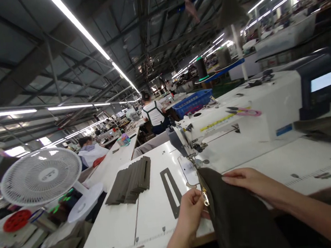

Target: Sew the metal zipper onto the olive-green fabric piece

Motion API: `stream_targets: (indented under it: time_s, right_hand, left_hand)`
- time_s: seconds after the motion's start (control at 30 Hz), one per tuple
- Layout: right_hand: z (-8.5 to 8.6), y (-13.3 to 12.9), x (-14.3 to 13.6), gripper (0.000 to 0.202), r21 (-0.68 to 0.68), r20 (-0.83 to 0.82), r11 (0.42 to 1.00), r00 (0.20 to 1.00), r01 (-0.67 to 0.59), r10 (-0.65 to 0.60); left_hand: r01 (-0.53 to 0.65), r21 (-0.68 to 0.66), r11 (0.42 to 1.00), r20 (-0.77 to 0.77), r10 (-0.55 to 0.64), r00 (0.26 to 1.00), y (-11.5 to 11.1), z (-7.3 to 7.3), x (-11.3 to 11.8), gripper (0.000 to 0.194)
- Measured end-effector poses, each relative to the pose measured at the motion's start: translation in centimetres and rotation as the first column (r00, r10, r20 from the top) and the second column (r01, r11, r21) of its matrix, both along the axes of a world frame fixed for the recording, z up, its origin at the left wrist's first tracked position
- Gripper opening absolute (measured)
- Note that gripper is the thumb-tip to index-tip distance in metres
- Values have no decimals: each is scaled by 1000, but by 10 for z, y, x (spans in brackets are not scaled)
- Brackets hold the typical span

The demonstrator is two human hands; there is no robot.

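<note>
A dark olive fabric piece (pixel 235 211) hangs over the table's front edge, its far end beneath the needle area of a white sewing machine (pixel 241 120). Along its left edge sits a gold zipper pull (pixel 205 199). My left hand (pixel 193 209) is closed at that edge, fingers pinched beside the pull. My right hand (pixel 248 182) presses the fabric from the right, thumb and fingers gripping its upper side. Left of my left hand lies a flat grey frame-shaped piece (pixel 167 186) with a long slot. Further left is a fanned stack of dark fabric pieces (pixel 130 182).
Pink-handled scissors (pixel 249 112) and a yellow tape (pixel 215 123) rest on the machine arm. A white fan (pixel 44 174) stands at the left. Behind the machine are a blue crate (pixel 194 102) and a seated person (pixel 154 115). More fabric (pixel 329 127) lies at right.
</note>
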State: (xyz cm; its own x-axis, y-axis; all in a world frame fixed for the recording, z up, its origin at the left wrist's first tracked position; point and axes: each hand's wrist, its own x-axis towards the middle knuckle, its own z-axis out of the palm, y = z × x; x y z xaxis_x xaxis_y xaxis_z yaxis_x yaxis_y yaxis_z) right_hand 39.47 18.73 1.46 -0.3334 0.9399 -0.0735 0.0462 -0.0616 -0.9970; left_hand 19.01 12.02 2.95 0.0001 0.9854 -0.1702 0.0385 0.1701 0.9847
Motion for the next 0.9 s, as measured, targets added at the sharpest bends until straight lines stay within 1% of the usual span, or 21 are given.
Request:
stream_targets:
  time_s: [0.07, 0.13, 0.2, 0.27, 0.3, 0.33, 0.4, 0.43, 0.47, 0.5, 0.53, 0.6, 0.67, 0.7, 0.77, 0.83, 0.87, 0.9]
  right_hand:
    - [3, 3, -2, 51, -33, -7, 998, 998, -60, 60]
    - [9, 3, -1, 52, -78, -57, 988, 990, -135, 131]
    - [15, 2, 1, 54, -119, -121, 963, 966, -243, 229]
    - [19, 0, 5, 55, -132, -159, 931, 934, -341, 320]
    - [19, 0, 8, 55, -125, -156, 925, 928, -359, 340]
    - [19, 1, 10, 56, -109, -147, 928, 929, -355, 339]
    - [18, 4, 16, 59, -34, -89, 958, 956, -285, 281]
    - [18, 6, 19, 60, 40, -31, 970, 970, -238, 240]
    - [18, 8, 22, 58, 141, 39, 971, 981, -195, 191]
    - [19, 9, 24, 55, 265, 113, 952, 985, -154, 127]
    - [21, 9, 25, 51, 394, 180, 912, 982, -118, 49]
    - [26, 5, 26, 50, 609, 258, 790, 959, -64, -121]
    - [31, -4, 24, 49, 749, 246, 662, 934, -13, -260]
    - [33, -9, 23, 45, 800, 224, 600, 925, 4, -305]
    - [36, -17, 22, 31, 889, 175, 457, 920, 6, -352]
    - [38, -22, 21, 20, 955, 149, 294, 919, -37, -366]
    - [39, -23, 21, 20, 972, 147, 225, 918, -65, -368]
    - [40, -22, 20, 22, 982, 144, 171, 918, -86, -369]
  left_hand:
    - [27, 23, 999, 25, -27, 999, -6, -1, -2, 63]
    - [51, 64, 997, 50, -54, 997, -12, 4, -1, 63]
    - [53, 106, 993, 54, -59, 997, -17, 9, -1, 59]
    - [35, 138, 990, 8, -37, 999, -22, 13, -1, 51]
    - [25, 152, 988, -40, -19, 999, -24, 15, -1, 45]
    - [16, 165, 986, -102, 1, 995, -27, 17, -1, 36]
    - [6, 185, 983, -234, 38, 971, -32, 23, -1, 18]
    - [4, 191, 982, -288, 52, 956, -34, 26, 0, 10]
    - [4, 192, 981, -329, 61, 942, -37, 30, 1, 4]
    - [4, 190, 982, -361, 66, 930, -39, 34, 2, 2]
    - [4, 189, 982, -386, 71, 920, -40, 37, 3, 3]
    - [0, 201, 980, -423, 87, 902, -42, 41, 5, 6]
    - [-12, 228, 974, -448, 116, 886, -42, 42, 6, 9]
    - [-24, 246, 969, -458, 138, 878, -42, 41, 7, 10]
    - [-54, 270, 961, -476, 181, 861, -40, 37, 8, 11]
    - [-66, 279, 958, -496, 203, 844, -39, 33, 10, 11]
    - [-64, 279, 958, -503, 203, 840, -39, 32, 11, 11]
    - [-59, 276, 959, -507, 197, 839, -39, 30, 12, 11]
